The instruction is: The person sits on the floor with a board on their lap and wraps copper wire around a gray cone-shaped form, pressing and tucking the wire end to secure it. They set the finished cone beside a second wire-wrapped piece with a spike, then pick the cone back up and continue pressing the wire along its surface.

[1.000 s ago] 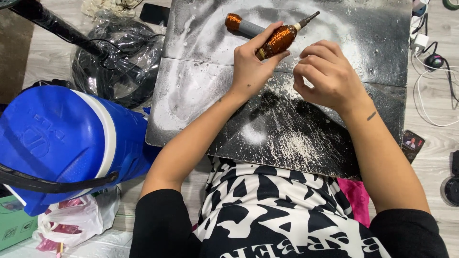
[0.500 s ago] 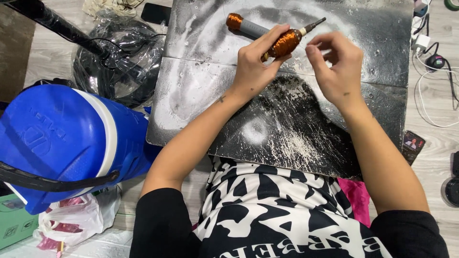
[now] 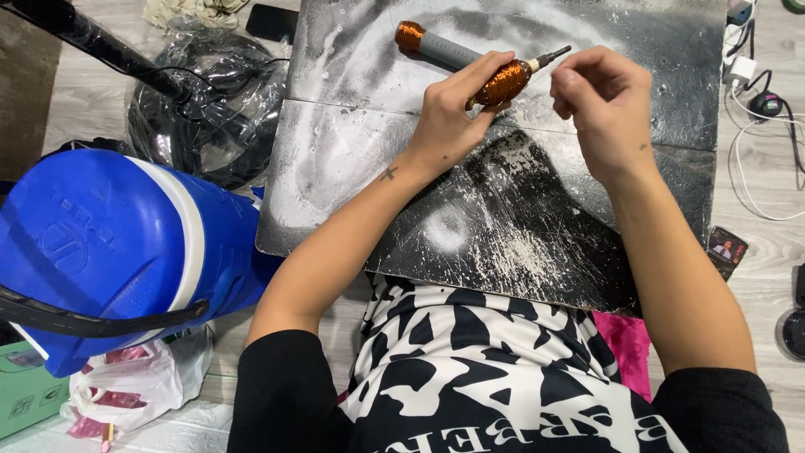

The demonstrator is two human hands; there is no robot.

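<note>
Over the dusty dark surface (image 3: 503,243), both hands were raised near its far half. The left hand (image 3: 453,109) was clamped around a rotary tool (image 3: 478,63), gripping its glittery orange collar, with the grey barrel and an orange end cap projecting to the left and away from the person. The tool lay tilted, its thin metal tip pointing right toward the other hand. The right hand (image 3: 604,105) was held just beside that tip, fingers pinched together; whether anything was between them could not be told. The two hands were close but not touching.

The surface was a dark slab coated with white powder, heaviest in swirls at the far left and in a scatter near the person's edge. A seam ran across it below the hands.

A blue cooler (image 3: 117,252) with a white band and a black strap lay on its side at the left, touching the corner of the surface. Behind it a black fan base (image 3: 210,109) wrapped in clear plastic stood on the floor, with a dark pole rising from it toward the upper left. A white plastic bag (image 3: 134,386) lay below the cooler. White cables (image 3: 755,168) and a plug were on the floor at the right. A phone (image 3: 726,250) lay by the right forearm. Pink cloth (image 3: 625,340) showed beside the person's black-and-white shirt.
</note>
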